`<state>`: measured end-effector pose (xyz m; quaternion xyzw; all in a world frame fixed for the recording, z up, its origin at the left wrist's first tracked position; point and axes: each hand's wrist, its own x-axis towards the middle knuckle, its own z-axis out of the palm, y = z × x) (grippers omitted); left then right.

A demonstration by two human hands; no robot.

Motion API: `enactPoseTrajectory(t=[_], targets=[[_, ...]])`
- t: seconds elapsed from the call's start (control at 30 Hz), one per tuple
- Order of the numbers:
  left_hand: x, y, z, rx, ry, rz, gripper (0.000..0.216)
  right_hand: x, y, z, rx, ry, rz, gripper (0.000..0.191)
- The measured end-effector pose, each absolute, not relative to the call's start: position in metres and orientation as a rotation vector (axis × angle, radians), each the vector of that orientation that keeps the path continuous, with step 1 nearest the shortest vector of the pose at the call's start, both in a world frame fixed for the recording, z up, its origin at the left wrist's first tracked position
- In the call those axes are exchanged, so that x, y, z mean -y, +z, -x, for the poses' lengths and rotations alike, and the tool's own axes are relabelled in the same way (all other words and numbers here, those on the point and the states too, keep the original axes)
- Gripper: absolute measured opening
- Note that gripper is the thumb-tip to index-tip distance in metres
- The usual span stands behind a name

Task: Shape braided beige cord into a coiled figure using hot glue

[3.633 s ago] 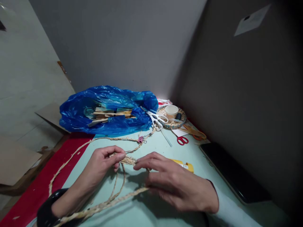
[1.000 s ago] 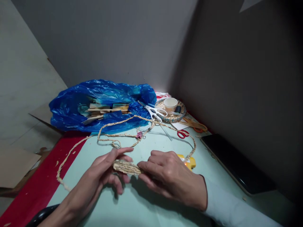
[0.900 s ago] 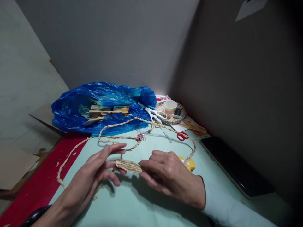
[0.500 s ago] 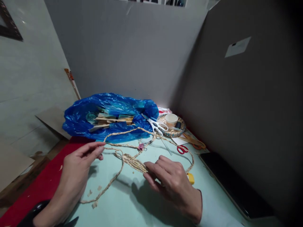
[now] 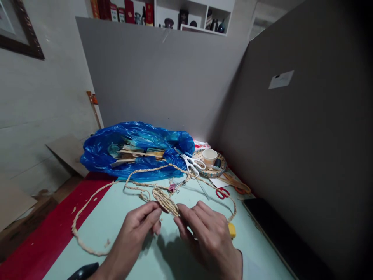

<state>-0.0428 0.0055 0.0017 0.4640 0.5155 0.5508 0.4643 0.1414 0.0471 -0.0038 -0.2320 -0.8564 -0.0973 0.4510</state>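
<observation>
"Pinching that flat, oval coil of tan braided cord (image 5: pixel 165 201), is the right hand (image 5: pixel 205 229)?"

"Yes, its grip is closed on the near right end; the left hand (image 5: pixel 141 225) pinches the left edge."

"And where's the coil?"

"Slanting between both hands, over the pale green table (image 5: pixel 96 225), near the small pink clip (image 5: pixel 171 188)."

— Any way through?
— Over the green mat (image 5: pixel 97 221), between the left hand (image 5: pixel 141 225) and that looping braided cord (image 5: pixel 74 225). Ahead, the blue bag (image 5: pixel 140 134) blocks; far right, the dark panel (image 5: pixel 291 136).
</observation>
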Motion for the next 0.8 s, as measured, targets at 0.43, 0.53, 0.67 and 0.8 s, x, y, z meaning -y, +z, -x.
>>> enactPoseTrajectory(t=[0.43,0.53,0.67,0.8], targets=[[0.005,0.005,0.019,-1.139,1.553,-0.863,0.028,-0.030,-0.005,-0.133,2.077,-0.351,0.465,0.017],[0.003,0.010,0.023,-1.133,1.590,-0.861,0.026,-0.027,-0.006,-0.133,2.096,-0.388,0.479,0.018],[-0.001,0.018,0.030,-1.138,1.642,-0.878,0.024,-0.024,-0.007,-0.134,2.116,-0.386,0.484,0.016],[-0.004,0.023,0.039,-1.180,1.684,-0.893,0.022,-0.022,-0.005,-0.134,2.109,-0.368,0.521,0.016]])
